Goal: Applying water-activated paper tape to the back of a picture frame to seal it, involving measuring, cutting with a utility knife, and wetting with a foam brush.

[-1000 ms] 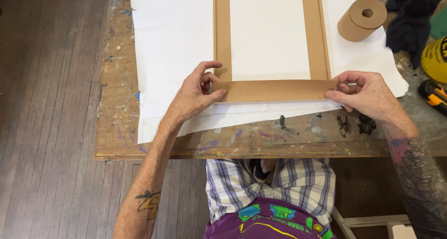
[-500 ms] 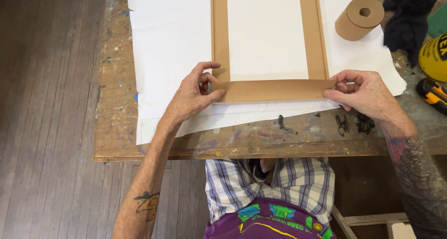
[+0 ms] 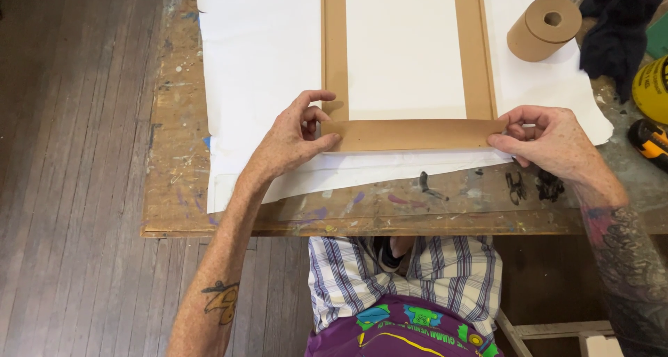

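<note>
Head view: left hand and right hand fingers pinch opposite ends of brown tape strip on paint-stained tabletop.

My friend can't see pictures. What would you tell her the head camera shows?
Two bare hands, the left hand and the right hand, pinch the ends of a brown paper tape strip lying across white paper on a paint-spattered wooden table. A brown tape roll sits at the far right.
</note>
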